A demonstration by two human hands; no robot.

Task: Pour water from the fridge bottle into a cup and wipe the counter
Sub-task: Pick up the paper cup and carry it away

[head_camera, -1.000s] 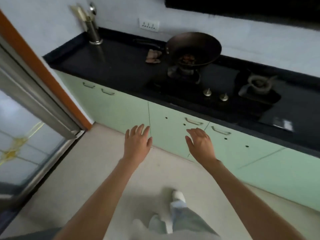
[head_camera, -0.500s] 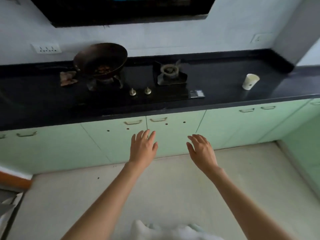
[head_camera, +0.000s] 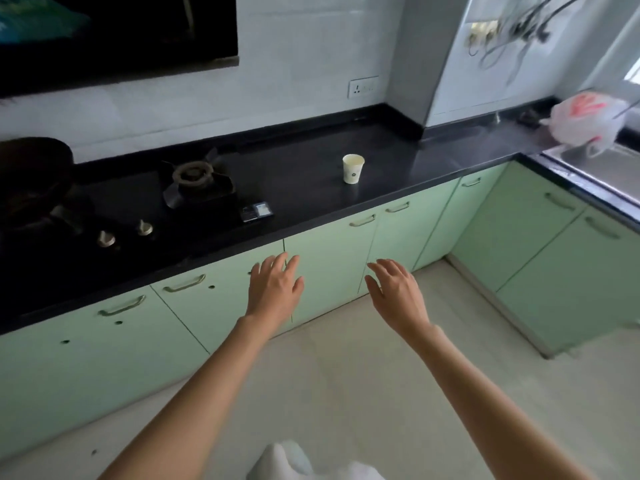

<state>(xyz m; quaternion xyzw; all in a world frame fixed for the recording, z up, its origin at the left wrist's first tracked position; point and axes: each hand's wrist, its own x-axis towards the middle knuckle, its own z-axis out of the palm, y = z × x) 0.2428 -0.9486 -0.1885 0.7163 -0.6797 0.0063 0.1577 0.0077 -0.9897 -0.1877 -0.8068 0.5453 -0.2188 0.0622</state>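
Hands, our left (head_camera: 275,291) and right (head_camera: 398,294), hover spread and empty below the counter (head_camera: 311,188) where the cup (head_camera: 352,169) stands alone; light and empty, it may tip under a hasty pour.

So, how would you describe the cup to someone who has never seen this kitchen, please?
Find the long black counter above the green cabinets. To the right of the gas stove burner, on a bare stretch before the corner, stands a small white paper cup. It is upright, has a small dark logo, and is the only pale thing on that stretch.
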